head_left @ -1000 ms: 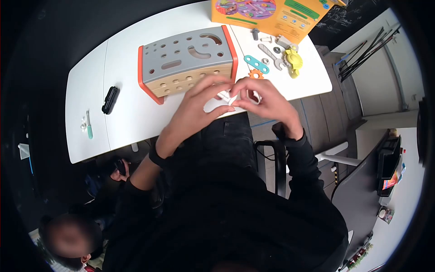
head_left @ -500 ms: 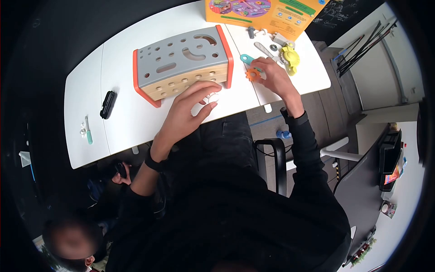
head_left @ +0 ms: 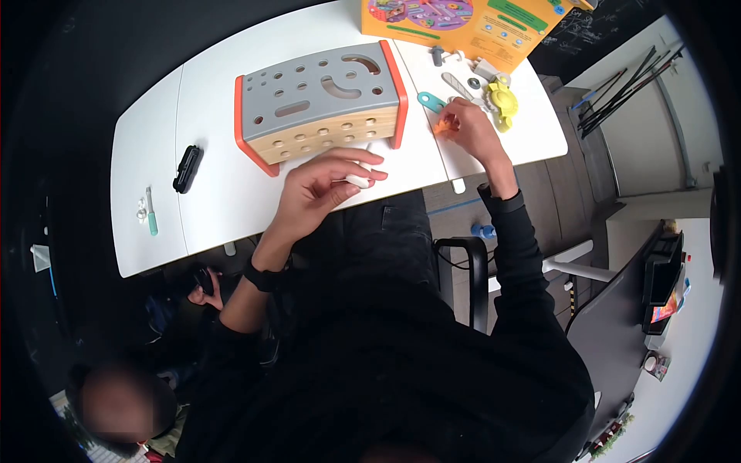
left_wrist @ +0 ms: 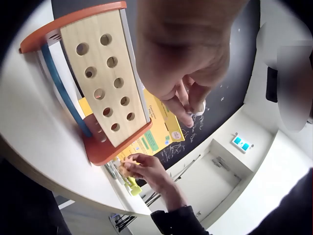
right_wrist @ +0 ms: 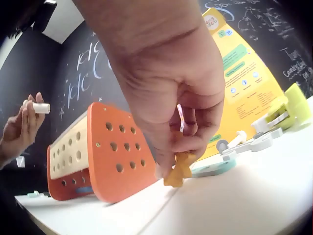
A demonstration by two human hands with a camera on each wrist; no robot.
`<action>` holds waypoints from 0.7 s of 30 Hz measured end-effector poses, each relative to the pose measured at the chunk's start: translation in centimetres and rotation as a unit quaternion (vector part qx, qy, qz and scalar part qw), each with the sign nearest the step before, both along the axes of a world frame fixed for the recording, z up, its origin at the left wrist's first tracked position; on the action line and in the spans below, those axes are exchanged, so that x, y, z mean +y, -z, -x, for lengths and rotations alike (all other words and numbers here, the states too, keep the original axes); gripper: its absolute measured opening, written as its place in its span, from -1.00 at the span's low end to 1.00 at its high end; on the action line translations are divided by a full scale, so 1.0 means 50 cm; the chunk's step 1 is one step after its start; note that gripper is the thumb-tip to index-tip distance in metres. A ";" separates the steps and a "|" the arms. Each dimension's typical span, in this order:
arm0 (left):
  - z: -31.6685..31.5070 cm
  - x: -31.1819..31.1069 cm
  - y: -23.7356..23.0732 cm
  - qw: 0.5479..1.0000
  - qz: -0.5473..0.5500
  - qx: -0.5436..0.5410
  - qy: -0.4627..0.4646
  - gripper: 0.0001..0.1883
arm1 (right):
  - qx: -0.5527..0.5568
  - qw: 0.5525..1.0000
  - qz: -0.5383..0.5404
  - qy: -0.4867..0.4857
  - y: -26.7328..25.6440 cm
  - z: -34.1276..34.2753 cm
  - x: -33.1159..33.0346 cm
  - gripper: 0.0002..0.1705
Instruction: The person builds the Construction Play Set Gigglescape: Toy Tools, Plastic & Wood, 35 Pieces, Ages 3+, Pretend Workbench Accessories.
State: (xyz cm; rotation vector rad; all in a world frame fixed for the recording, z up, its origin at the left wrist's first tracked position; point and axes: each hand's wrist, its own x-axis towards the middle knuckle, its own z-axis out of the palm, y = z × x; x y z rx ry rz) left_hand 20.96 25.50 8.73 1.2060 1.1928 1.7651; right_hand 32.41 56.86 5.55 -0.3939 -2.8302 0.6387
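Note:
My left hand [head_left: 309,193] holds a small white peg-like piece [head_left: 357,181] between thumb and fingers, near the table's front edge. In the right wrist view this white piece [right_wrist: 41,108] looks like a short cylinder with a round end. Farther right, my right hand [head_left: 475,133] pinches an orange toy gear [head_left: 443,126], which stands tilted on its edge close over the table in the right wrist view. Just behind the gear lies a teal strip with holes [head_left: 430,101], partly covered by the fingers. A grey toy wrench [head_left: 454,80] is beyond that hand.
A toy workbench [head_left: 316,89] with a grey holed top and red sides stands behind my left hand. At the back right are a yellow toy piece [head_left: 503,106], a grey bolt [head_left: 437,55] and an orange-yellow box [head_left: 494,31]. Leftward lie a black case [head_left: 187,170] and a screwdriver [head_left: 152,220].
My right hand has left the white piece, moved right to the orange gear and now pinches and tilts it. My left hand keeps the white piece, now turned differently.

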 end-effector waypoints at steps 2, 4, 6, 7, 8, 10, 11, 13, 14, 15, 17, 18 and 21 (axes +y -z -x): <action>-0.001 0.003 -0.011 0.998 -0.050 -0.027 -0.008 -0.77 | 0.001 0.999 0.046 0.002 -0.016 -0.004 -0.002 -0.61; -0.003 0.000 -0.033 0.997 -0.048 0.038 -0.036 -0.77 | 0.111 0.970 0.199 0.084 -0.050 -0.003 -0.034 -0.73; -0.008 0.003 -0.039 0.997 -0.020 0.044 -0.054 -0.77 | 0.146 0.953 0.244 0.104 -0.085 0.004 -0.082 -0.75; -0.007 0.006 -0.036 0.984 0.006 0.156 -0.089 -0.79 | 0.192 0.939 0.276 0.069 -0.100 0.003 -0.109 -0.76; -0.013 0.012 -0.033 0.956 0.033 0.265 -0.124 -0.80 | 0.236 0.921 0.307 0.033 -0.115 -0.002 -0.133 -0.77; -0.028 0.022 -0.031 0.958 0.019 0.261 -0.118 -0.79 | 0.203 0.948 0.246 -0.007 -0.141 -0.008 -0.186 -0.74; -0.036 0.024 -0.026 0.962 0.028 0.251 -0.102 -0.81 | 0.199 0.952 0.231 -0.028 -0.141 -0.007 -0.202 -0.76; -0.047 0.021 -0.023 0.959 0.038 0.263 -0.102 -0.85 | 0.172 0.950 0.256 -0.041 -0.133 -0.007 -0.230 -0.78; -0.048 0.018 -0.017 0.956 0.045 0.269 -0.110 -0.85 | 0.155 0.951 0.262 -0.052 -0.125 -0.006 -0.235 -0.78; -0.050 0.015 -0.010 0.958 0.046 0.261 -0.111 -0.81 | 0.158 0.948 0.267 -0.063 -0.117 -0.003 -0.241 -0.78; -0.054 0.009 0.000 0.961 0.049 0.244 -0.119 -0.78 | 0.151 0.929 0.332 -0.053 -0.103 0.001 -0.251 -0.79; -0.055 0.007 0.005 0.959 0.054 0.247 -0.127 -0.78 | 0.151 0.928 0.336 -0.063 -0.103 0.001 -0.253 -0.79; -0.052 -0.005 0.006 0.955 0.053 0.244 -0.163 -0.80 | 0.148 0.930 0.321 -0.101 -0.100 0.006 -0.261 -0.81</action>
